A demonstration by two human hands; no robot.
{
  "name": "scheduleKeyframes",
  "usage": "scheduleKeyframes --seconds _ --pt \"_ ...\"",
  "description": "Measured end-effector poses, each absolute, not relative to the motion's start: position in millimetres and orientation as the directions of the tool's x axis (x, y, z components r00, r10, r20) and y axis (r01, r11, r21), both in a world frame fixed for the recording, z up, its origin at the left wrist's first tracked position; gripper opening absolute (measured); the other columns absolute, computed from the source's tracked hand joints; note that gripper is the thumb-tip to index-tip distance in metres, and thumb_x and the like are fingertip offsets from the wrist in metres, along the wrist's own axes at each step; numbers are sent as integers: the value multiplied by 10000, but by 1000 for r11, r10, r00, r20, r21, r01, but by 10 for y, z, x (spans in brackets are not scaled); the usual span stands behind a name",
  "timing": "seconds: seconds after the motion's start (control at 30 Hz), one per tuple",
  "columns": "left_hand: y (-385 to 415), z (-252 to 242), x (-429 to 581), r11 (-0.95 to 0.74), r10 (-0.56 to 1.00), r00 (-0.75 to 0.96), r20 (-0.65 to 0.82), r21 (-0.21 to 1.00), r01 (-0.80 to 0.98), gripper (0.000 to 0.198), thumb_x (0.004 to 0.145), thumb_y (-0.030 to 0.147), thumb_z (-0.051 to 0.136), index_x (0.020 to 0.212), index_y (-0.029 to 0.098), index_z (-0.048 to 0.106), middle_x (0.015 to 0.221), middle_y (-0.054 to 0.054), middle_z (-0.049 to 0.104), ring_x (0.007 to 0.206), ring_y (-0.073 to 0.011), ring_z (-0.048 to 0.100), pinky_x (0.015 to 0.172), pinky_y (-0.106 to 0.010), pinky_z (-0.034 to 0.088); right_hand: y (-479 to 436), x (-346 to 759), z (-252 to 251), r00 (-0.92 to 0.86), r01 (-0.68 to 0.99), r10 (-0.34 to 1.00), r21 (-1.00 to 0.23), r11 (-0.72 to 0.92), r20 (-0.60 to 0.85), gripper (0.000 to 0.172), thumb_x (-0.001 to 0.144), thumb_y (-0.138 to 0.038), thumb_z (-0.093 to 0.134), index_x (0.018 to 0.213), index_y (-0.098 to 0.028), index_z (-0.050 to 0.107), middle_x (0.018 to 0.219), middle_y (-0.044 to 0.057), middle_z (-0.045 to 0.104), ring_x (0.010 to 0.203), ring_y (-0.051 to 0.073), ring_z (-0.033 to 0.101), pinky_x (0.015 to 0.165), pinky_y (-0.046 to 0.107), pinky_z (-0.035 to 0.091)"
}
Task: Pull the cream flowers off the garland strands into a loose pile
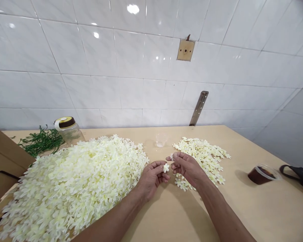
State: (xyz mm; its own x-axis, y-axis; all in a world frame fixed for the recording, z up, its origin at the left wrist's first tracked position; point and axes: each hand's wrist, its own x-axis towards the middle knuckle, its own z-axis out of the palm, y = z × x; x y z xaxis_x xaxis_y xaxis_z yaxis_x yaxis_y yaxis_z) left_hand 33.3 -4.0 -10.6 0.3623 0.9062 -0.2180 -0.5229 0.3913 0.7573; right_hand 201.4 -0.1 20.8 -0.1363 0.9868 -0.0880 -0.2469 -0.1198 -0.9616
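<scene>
Left hand point(150, 179) pinches 1 pale, round-petaled flower point(166, 167).

Head view — close over the table point(242, 208), facing forward-down to the tiled wall point(128, 53)

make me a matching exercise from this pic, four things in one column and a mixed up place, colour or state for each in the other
Column one
1. single flower
2. larger flower pile
3. right-hand cup
4. stems

Column two
A. green and tangled
B. dark liquid inside
C. held in the left hand
D. heaped, creamy white

Pairs: 1-C, 2-D, 3-B, 4-A
</scene>
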Motion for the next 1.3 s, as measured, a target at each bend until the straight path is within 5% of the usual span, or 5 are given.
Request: scheduleKeyframes --seconds 0.3,0.53,0.77,1.03,1.3 --pt "-43 -89 319 500 857 422 -294 669 -549 168 720 236 633 838 117 651 723 -42 621 520 -101 583 466 -203 397 25 2035 149 -109 -198 991 -975 -103 -82 459 622 -390 856 952 -190 606 719 -26 567 617 111 557 534 238 501" --pt "-80 -92 360 246 953 269 -137 869 -430 310 720 406 746 835 140 636 771 -20 614 502 -88 556 439 -210 385 9 2020 140 -158 -22 986 -998 -61 -57 499 656 -401 820 1040 -180 591 696 -42 590 525 100 539 504 248 473" --pt "-75 -171 383 126 985 151 -84 948 -292 329 711 447 731 757 135 637 532 -10 590 451 -111 518 444 -221 410 -15 2015 156 -204 72 976 -995 -69 -82 505 682 -455 792 1061 -178 603 715 -24 611 553 117 575 532 256 491" --pt "-86 -146 384 56 996 86 -39 977 -205 311 745 459 693 738 159 611 488 7 584 395 -103 486 409 -211 378 -31 2002 202 -294 144 943 -983 -116 -154 423 738 -577 695 743 -154 670 586 -28 550 468 85 483 464 216 407" --pt "-97 -158 393 42 998 60 -32 983 -178 319 762 470 671 748 161 589 470 12 568 384 -99 469 401 -205 376 -2 2040 151 -218 240 967 -968 -74 -129 352 738 -492 715 671 -154 646 561 -41 532 454 101 531 458 218 377"
